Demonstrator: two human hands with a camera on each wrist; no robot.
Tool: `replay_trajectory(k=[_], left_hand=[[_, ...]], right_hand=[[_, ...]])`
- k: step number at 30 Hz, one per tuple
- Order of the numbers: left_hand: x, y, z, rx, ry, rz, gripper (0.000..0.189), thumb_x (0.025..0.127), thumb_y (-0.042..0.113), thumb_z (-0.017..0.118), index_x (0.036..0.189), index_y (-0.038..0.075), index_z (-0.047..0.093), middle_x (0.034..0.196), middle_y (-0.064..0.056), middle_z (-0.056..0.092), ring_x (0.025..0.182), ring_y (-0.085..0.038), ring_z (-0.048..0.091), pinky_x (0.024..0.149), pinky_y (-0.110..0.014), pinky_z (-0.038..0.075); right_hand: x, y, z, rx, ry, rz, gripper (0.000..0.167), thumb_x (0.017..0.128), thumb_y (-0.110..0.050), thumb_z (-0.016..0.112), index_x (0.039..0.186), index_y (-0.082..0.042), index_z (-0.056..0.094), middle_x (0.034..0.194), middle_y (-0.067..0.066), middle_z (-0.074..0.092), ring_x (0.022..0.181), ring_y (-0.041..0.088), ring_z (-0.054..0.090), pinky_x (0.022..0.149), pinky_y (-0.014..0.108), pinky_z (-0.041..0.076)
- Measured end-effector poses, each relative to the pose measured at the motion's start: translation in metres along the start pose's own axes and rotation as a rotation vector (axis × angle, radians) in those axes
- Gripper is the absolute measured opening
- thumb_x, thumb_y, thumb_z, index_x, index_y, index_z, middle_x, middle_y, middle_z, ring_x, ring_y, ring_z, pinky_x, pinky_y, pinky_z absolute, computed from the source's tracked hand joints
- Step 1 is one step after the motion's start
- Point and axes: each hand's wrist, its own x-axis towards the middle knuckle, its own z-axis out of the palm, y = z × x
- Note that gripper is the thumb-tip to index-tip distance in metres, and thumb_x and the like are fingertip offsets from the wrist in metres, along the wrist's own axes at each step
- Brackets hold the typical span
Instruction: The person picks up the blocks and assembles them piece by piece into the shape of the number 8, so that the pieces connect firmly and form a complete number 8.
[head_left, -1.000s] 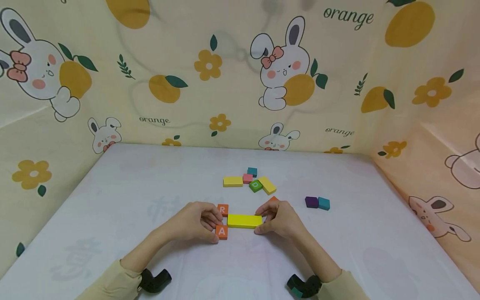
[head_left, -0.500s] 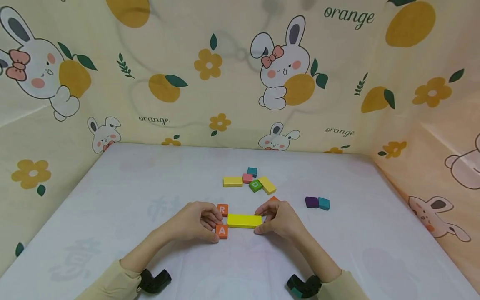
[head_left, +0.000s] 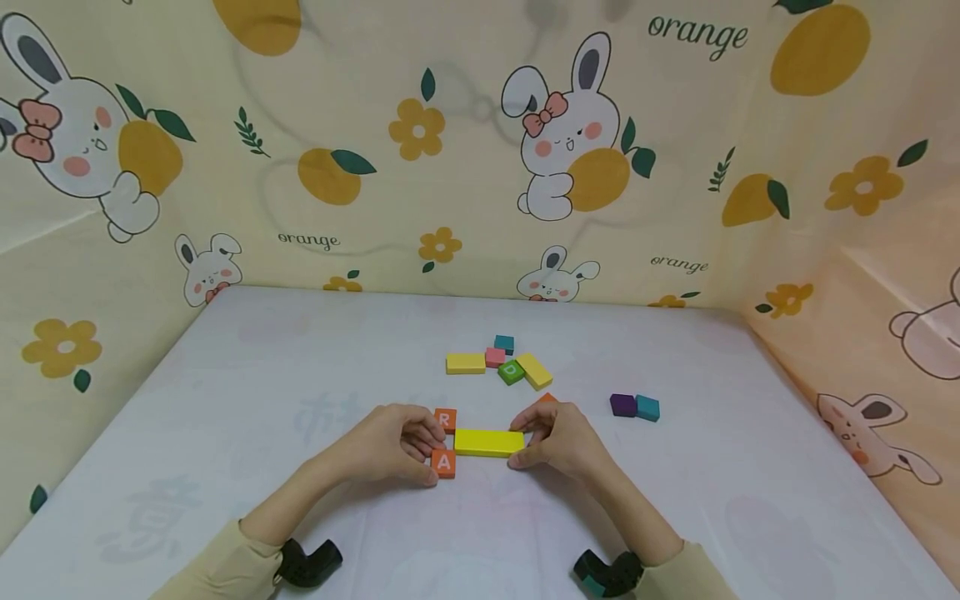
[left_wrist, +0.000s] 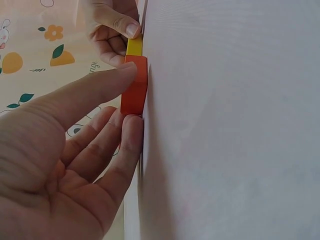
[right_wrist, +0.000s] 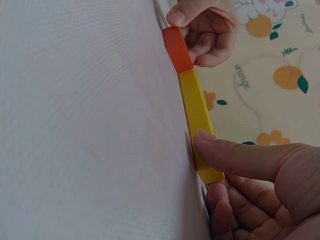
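Observation:
Side by side in the head view, my two hands work at a long yellow block [head_left: 489, 443] lying flat on the white table. At its left end sit two orange letter blocks, the R block [head_left: 446, 419] behind and the A block [head_left: 443, 463] in front. My left hand [head_left: 393, 442] pinches the A block, thumb [left_wrist: 117, 80] on its front face and fingers at its left side. My right hand [head_left: 562, 437] grips the yellow block's right end, its thumb [right_wrist: 217, 147] along the front side. Beyond the right fingers, a corner of another orange block [head_left: 549, 397] shows, mostly hidden.
Farther back lie two shorter yellow blocks [head_left: 466, 363], a pink block [head_left: 495, 357], a teal block [head_left: 505, 343] and a green D block [head_left: 512, 372]. To the right, a purple block [head_left: 623, 405] sits against a second teal block [head_left: 648, 407]. A patterned cloth [head_left: 465, 183] backs the table.

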Motion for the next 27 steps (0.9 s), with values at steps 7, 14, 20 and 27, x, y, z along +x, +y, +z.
replay_trajectory(k=[7,14,20,27], left_hand=[[0.0014,-0.0007,0.0002,0.000,-0.004,-0.003,0.042,0.072,0.012,0.089,0.105,0.006,0.064,0.098,-0.003,0.067,0.089,-0.021,0.064,0.077,-0.027,0.054],[0.0012,-0.0016,-0.0004,0.006,-0.005,-0.001,0.042,0.072,0.011,0.089,0.105,0.006,0.064,0.099,-0.002,0.067,0.089,-0.020,0.065,0.078,-0.027,0.054],[0.0010,-0.0019,-0.0009,0.002,-0.010,-0.002,0.042,0.073,0.012,0.089,0.105,0.006,0.064,0.099,-0.003,0.067,0.090,-0.021,0.064,0.078,-0.027,0.054],[0.0004,-0.0020,-0.0009,-0.013,-0.012,0.001,0.042,0.073,0.012,0.089,0.106,0.005,0.063,0.100,-0.004,0.067,0.090,-0.021,0.065,0.079,-0.027,0.053]], right_hand=[[-0.0002,0.0004,0.0001,0.005,0.004,0.003,0.034,0.066,-0.008,0.092,0.095,-0.012,0.074,0.081,0.001,0.065,0.069,0.022,0.051,0.058,0.027,0.041],[0.0009,0.0006,0.0005,-0.001,0.000,0.004,0.035,0.065,-0.009,0.092,0.095,-0.013,0.074,0.082,0.000,0.066,0.070,0.022,0.051,0.058,0.027,0.041],[0.0011,0.0014,0.0005,-0.003,0.001,0.001,0.035,0.065,-0.010,0.092,0.095,-0.013,0.074,0.082,0.000,0.066,0.069,0.022,0.051,0.058,0.027,0.041],[0.0015,0.0016,0.0006,-0.010,0.003,-0.005,0.035,0.065,-0.009,0.093,0.094,-0.013,0.074,0.082,-0.001,0.066,0.069,0.022,0.051,0.058,0.027,0.042]])
